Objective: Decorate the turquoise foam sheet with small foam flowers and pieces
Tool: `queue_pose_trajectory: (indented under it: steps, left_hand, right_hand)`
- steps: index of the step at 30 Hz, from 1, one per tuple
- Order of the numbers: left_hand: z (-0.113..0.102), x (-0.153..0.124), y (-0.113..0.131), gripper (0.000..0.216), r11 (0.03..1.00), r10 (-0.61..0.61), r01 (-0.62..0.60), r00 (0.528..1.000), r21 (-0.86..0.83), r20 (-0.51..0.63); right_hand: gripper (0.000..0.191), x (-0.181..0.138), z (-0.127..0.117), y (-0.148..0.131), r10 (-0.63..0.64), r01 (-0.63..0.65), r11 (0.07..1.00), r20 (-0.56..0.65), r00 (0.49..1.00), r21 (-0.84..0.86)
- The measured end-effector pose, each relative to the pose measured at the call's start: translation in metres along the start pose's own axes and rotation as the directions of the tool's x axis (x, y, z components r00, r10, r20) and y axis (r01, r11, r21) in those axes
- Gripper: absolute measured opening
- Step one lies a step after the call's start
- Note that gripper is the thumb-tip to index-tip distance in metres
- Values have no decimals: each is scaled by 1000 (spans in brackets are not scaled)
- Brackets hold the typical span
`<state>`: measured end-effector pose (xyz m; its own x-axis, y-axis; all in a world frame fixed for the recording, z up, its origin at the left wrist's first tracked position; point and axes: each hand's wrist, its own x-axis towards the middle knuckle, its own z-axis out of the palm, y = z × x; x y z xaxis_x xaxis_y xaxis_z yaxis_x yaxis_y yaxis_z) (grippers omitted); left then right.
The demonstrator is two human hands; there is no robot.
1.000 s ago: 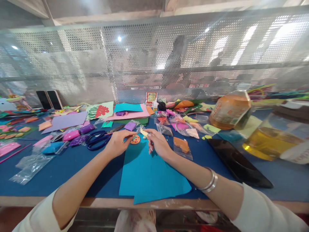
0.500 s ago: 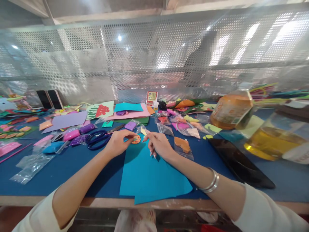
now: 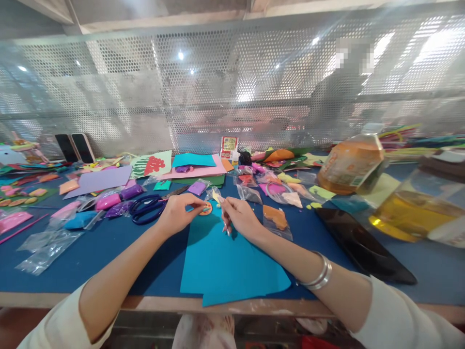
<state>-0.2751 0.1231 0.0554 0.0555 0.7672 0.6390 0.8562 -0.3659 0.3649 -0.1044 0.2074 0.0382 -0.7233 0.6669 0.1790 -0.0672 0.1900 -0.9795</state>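
A small round orange clay piece (image 3: 206,209) with tiny light and coloured dots lies at the top edge of the blue paper sheets (image 3: 225,264). The thumb and forefinger of my left hand (image 3: 180,213) are closed on its left rim. To the right of it, my right hand (image 3: 240,218) has thumb and forefinger pinched together, the other fingers curled under. Whatever sits in that pinch is too small to make out. Just beyond the fingertips is a small plastic bag with pale yellow clay (image 3: 216,195). Dark blue-handled scissors (image 3: 147,209) rest beside my left wrist.
Bagged clay, such as a purple pack (image 3: 118,210) and an orange pack (image 3: 276,218), surrounds the hands. A black phone (image 3: 363,245) lies right of my forearm, near a bottle of orange drink (image 3: 348,162) and a jar of yellow liquid (image 3: 409,213). A perforated metal screen (image 3: 218,87) stands behind.
My right hand has drawn slightly to the right, away from the orange piece, its fingers still pinched. My left hand stays at the piece. A person's silhouette behind the screen has shifted right.
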Motion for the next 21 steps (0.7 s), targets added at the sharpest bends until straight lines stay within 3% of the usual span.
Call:
queue_pose_trajectory:
  steps: [4, 11, 15, 21]
  left_hand:
    - [1, 0, -1, 19, 998, 47, -48, 999, 47, 28]
    - [-1, -1, 3, 11, 1000, -19, 18, 998, 15, 53]
    - [0, -2, 1, 15, 994, 49, -55, 997, 98, 56]
    - [3, -3, -2, 18, 985, 90, -96, 995, 141, 47]
  right_hand:
    - [25, 2, 0, 2, -14, 15, 998, -24, 1000, 66]
    - [41, 1, -2, -1, -8, 10, 998, -33, 999, 65]
    - [51, -1, 0, -4, 43, -41, 997, -35, 998, 62]
    - [45, -2, 2, -5, 13, -13, 999, -3, 1000, 51]
